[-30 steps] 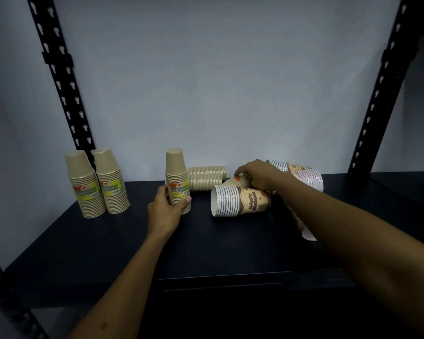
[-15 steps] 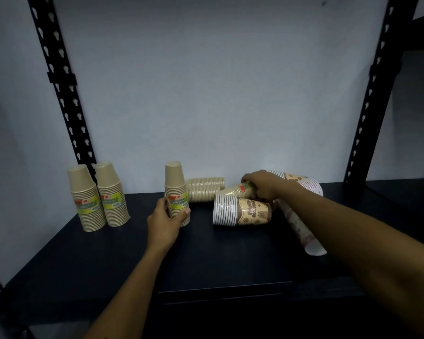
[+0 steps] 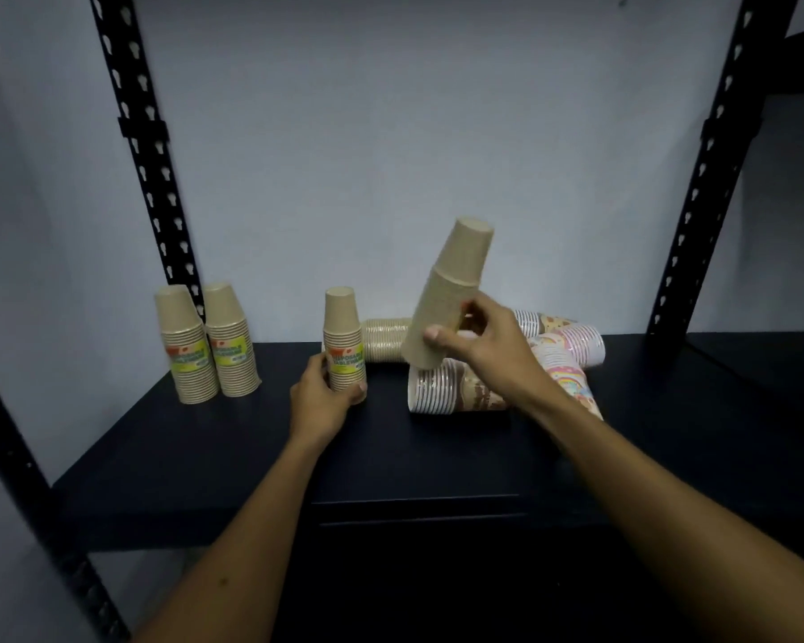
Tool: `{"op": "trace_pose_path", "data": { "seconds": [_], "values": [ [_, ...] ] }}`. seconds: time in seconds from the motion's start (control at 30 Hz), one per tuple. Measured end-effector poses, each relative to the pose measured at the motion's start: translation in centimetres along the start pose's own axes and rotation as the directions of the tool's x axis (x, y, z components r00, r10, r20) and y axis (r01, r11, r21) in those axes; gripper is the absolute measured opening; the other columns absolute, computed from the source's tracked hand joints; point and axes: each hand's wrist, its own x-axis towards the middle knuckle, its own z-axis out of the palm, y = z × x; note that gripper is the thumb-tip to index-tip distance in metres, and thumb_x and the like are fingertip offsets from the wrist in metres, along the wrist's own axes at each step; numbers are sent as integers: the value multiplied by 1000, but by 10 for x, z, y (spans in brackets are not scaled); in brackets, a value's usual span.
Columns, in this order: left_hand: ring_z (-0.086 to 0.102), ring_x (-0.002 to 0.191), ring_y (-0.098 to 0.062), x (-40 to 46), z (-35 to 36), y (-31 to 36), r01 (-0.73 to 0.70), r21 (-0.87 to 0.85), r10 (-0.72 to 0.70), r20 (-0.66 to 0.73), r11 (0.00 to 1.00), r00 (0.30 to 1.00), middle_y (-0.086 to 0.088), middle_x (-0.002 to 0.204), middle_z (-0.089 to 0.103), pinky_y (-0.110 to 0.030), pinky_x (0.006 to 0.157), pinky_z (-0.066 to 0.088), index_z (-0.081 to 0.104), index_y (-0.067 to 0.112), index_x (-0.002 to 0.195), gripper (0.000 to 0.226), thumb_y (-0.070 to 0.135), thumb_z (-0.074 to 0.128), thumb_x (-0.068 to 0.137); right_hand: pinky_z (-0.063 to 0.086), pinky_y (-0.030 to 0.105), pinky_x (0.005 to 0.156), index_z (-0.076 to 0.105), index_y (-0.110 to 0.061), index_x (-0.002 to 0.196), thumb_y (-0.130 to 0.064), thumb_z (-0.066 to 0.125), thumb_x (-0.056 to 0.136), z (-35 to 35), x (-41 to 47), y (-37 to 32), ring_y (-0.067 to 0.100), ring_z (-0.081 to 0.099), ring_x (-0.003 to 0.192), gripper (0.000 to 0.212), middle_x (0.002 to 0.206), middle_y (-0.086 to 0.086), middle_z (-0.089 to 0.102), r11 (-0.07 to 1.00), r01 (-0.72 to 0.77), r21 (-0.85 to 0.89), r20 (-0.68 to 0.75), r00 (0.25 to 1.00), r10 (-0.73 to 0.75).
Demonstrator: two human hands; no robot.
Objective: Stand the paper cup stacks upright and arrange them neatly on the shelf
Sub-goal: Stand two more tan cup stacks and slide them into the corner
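My right hand (image 3: 479, 345) holds a tan cup stack (image 3: 451, 290) in the air, tilted, base end up, above the lying stacks. My left hand (image 3: 323, 401) grips an upright tan stack with a yellow label (image 3: 343, 345) standing on the black shelf (image 3: 251, 457). Two more upright labelled stacks (image 3: 207, 343) stand side by side at the back left. A tan stack (image 3: 386, 338) lies on its side at the back. A brown-printed stack (image 3: 456, 392) lies in front of it, rim to the left. Pink patterned stacks (image 3: 572, 345) lie to the right, partly hidden by my right arm.
Black perforated uprights stand at the back left (image 3: 145, 155) and back right (image 3: 706, 169). A pale wall (image 3: 391, 132) closes the back. Another upright runs down the front left (image 3: 33, 494). A dark shelf surface (image 3: 739, 387) continues to the right.
My right hand has lifted a tan stack off the pile of lying stacks and swung it up into the air. The left hand has stayed on the upright labelled stack.
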Motion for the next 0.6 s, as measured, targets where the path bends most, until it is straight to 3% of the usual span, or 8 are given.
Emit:
{"op": "trace_pose_path", "data": {
  "seconds": [0.1,0.2,0.43,0.6],
  "values": [
    [60,113,-19,-4,-3,-2,10,24,-10,6,1000,1000,-4,126,62,-33,96,48,51,14,129,68,17,84,71,53,25,87,64,-22,106,-16,81,74,24,-43,13,8,66,97,36,101,-3,72,995,-62,78,171,984,48],
    [61,109,-18,-8,-5,-1,23,63,-21,-21,998,1000,-6,123,64,-27,90,47,54,11,125,63,18,84,70,54,34,90,65,-20,110,-19,85,70,37,-58,31,13,68,100,45,105,-3,73,990,-128,56,274,956,108],
    [58,94,-10,-15,-8,4,51,30,-50,-44,998,998,-5,117,66,-22,82,45,58,10,120,57,17,84,70,54,23,79,64,-19,105,-24,84,70,44,-31,54,3,68,88,40,97,-6,72,991,-106,-76,127,985,115],
    [58,99,-9,-14,-9,2,36,-41,-35,28,998,999,-4,124,63,-22,84,45,52,11,127,65,11,84,70,54,23,82,58,-18,114,-31,82,73,55,-12,69,4,65,95,49,107,-6,69,985,-105,-137,37,993,111]
  ]
}}
